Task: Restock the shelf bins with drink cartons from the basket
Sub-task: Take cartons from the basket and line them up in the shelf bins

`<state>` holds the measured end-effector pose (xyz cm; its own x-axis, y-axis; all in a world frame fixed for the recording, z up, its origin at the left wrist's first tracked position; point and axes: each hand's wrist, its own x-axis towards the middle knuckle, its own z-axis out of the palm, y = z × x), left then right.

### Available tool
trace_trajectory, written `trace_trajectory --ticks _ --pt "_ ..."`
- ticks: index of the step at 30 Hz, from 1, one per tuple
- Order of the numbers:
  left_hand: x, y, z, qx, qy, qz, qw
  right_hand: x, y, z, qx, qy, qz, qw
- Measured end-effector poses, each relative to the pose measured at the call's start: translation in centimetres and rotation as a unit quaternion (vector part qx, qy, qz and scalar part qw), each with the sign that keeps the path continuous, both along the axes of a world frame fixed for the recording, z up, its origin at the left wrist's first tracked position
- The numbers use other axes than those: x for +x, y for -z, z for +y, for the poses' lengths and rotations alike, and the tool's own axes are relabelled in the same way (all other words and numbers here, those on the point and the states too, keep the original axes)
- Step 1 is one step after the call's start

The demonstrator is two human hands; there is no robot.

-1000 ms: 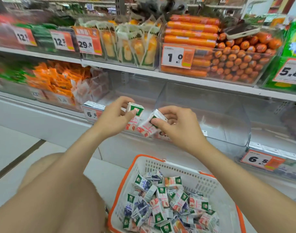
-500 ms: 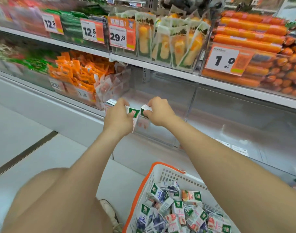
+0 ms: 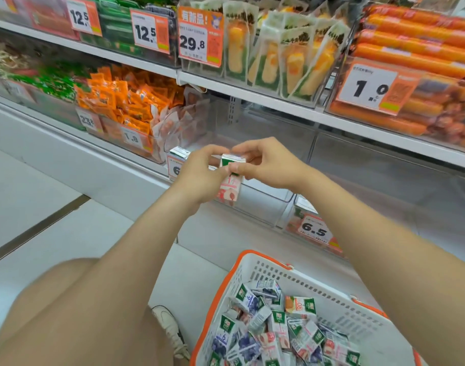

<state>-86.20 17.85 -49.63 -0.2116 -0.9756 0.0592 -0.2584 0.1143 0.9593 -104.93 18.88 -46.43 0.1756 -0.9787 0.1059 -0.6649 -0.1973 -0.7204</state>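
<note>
The shelving [image 3: 278,101] is filling the upper half of the view, its top tier carrying long orange sausages [image 3: 411,48], packs of yellow corn [image 3: 278,56] and green packets behind price cards. Below it, a row of clear shelf bins [image 3: 265,204] is running along the lower tier; the bins to the left are holding orange snack packets [image 3: 120,101], while the one straight ahead is showing mostly bare clear walls. A white basket [image 3: 318,294] with an orange rim is sitting low on the right, near the person's legs, and a jumble of small drink cartons [image 3: 278,334] in blue, pink and orange prints is lying in it at all angles. Both bare arms are reaching forward over the basket and meeting at the front edge of the clear bin. The left hand [image 3: 202,175] is curling its grip round the left side of one pink and white carton [image 3: 230,180] with a green top, which is standing roughly upright in the air in front of the bin's wall. The right hand [image 3: 265,167] is pinching the top right corner of the same carton between thumb and forefinger, its other fingers bending loosely behind. The two hands are touching across the carton. Whether another carton is hiding inside either grip cannot be told. Just behind the left hand, the green and white top of a second carton [image 3: 179,151] is peeking over the bin's edge. A price tag reading 6.5 [image 3: 314,229] is hanging on the neighbouring bin to the right, and a pale shoe [image 3: 170,328] is showing beside the basket.
</note>
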Motion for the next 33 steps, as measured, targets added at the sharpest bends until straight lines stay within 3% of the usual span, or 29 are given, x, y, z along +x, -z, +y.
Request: trace_trajectory --ticks 3,6,8,10,12,15,19,23,25,27,29,33 --pt "-0.7 0.0 0.2 -0.030 0.013 0.001 0.999 -1.3 -0.6 0.0 -0.027 0.034 0.004 0.999" --pt "-0.9 0.8 0.6 -0.117 0.024 -0.202 0.972 -2.2 -0.7 -0.1 -0.093 0.132 0.043 0.986" --pt "-1.1 1.5 1.0 -0.144 0.051 -0.322 0.934 -2.7 -0.2 -0.1 -0.110 0.172 0.147 0.968" --pt "-1.4 2.2 1.6 -0.148 0.081 -0.409 0.897 -2.6 0.8 0.0 -0.079 0.172 0.260 0.947" --pt "-1.7 2.5 2.1 -0.151 0.092 -0.459 0.871 -2.1 2.1 0.2 -0.032 0.161 0.318 0.934" --pt "-2.1 2.6 2.5 -0.165 0.084 -0.474 0.861 -1.3 3.9 0.0 0.028 0.133 0.289 0.948" --pt "-2.5 2.8 3.0 -0.180 0.068 -0.444 0.875 -1.0 3.5 -0.1 0.080 0.087 0.241 0.963" --pt "-3.1 3.3 4.3 -0.214 0.003 -0.445 0.869 -0.9 3.1 1.0 0.050 0.090 0.283 0.954" --pt "-3.5 3.5 5.0 -0.209 0.009 -0.465 0.860 -0.7 3.3 2.5 -0.044 0.102 0.275 0.955" --pt "-3.9 4.1 5.6 -0.186 0.063 -0.468 0.862 -0.7 3.4 5.2 -0.147 0.113 0.242 0.952" --pt "-4.4 5.6 6.2 -0.133 0.144 -0.487 0.851 -1.0 4.0 8.5 -0.173 0.103 0.225 0.953" --pt "-6.4 10.0 7.7 -0.066 0.304 -0.549 0.775 -3.0 9.1 14.3 -0.036 0.066 0.270 0.960"
